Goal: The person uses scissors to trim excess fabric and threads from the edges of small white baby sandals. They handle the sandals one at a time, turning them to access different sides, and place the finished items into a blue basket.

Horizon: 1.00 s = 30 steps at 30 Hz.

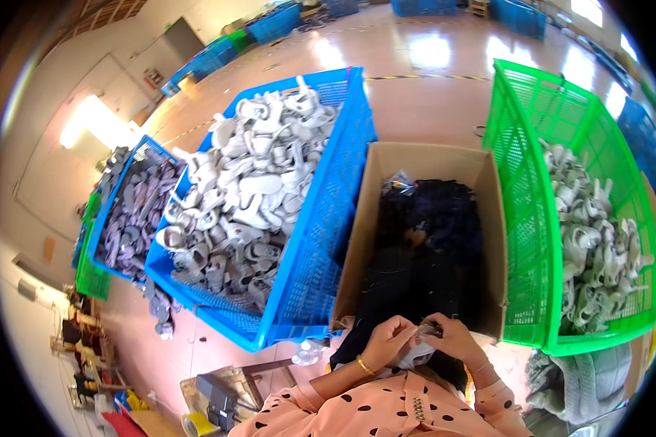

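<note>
Your peach shirt (386, 409) with black dots lies nearest the camera, and just beyond it you bring your 2 hands together. Your left hand (388, 344) pinches thumb and fingers at the upper part of a small pale piece (416, 355), a gold bracelet (365, 365) around that wrist. Your right hand (455, 341) curls its fingers onto the same piece from the other side — so both have a grip on it, though the fingertips are too small to make out fully. You hold it close to your body, at the near edge of an open cardboard box (434, 155).

Dark items (444, 218) lie inside that box, with a crumpled clear bag (399, 182) near the far left corner. To the left of it stands a large blue basket (348, 156), heaped with pale shoes (261, 183); beyond that, a smaller blue basket (140, 154) holds grey-purple pieces (135, 218). On your right, a green basket (526, 189) contains more pale shoes, piled lower than its rim. Grey cloth (584, 382) lies below that basket — and at your lower left you have a wooden stool (191, 392) and a yellow roll (197, 423).
</note>
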Tool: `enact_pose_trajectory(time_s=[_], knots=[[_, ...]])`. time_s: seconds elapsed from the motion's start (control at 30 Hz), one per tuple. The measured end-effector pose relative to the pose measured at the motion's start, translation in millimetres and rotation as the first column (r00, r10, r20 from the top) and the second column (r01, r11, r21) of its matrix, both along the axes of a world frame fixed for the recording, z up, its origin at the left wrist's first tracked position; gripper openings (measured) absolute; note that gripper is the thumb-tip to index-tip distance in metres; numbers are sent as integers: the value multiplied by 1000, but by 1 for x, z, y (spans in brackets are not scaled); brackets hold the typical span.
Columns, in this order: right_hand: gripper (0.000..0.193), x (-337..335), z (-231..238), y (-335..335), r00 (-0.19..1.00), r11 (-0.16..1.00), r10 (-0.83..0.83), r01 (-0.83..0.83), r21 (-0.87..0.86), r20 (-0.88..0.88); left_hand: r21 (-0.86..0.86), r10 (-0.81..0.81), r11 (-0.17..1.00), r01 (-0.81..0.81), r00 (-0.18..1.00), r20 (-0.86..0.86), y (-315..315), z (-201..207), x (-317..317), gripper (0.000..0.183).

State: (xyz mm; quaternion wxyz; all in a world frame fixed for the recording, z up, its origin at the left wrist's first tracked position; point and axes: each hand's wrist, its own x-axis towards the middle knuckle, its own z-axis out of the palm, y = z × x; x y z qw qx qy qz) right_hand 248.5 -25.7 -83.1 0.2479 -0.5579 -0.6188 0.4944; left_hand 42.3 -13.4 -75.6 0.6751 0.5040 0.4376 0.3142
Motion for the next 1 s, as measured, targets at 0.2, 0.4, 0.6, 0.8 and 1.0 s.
enact_pose_trajectory(time_s=[0.2, 0.4, 0.6, 0.8, 1.0], knots=[[51, -4, 2, -15, 997, 999, -17, 15, 33, 74, 87, -231, 967, 238, 969, -84, 3, 4, -3, 23], [47, -14, -2, -23, 995, 996, -73, 68, 65, 70, 463, -194, 730, 503, 802, -565, 5, 21, -14, 36], [47, -10, -5, -30, 980, 988, -157, 156, 24, 119, 511, -11, 710, 484, 733, -680, 9, -13, -49, 28], [42, -8, -12, -21, 978, 989, -149, 148, 21, 148, 670, 426, 468, 576, 517, -742, 53, 3, -65, 26], [43, 1, -31, -39, 961, 962, -274, 274, 10, 19, 798, 548, 334, 502, 585, -598, 65, 36, -35, 63]])
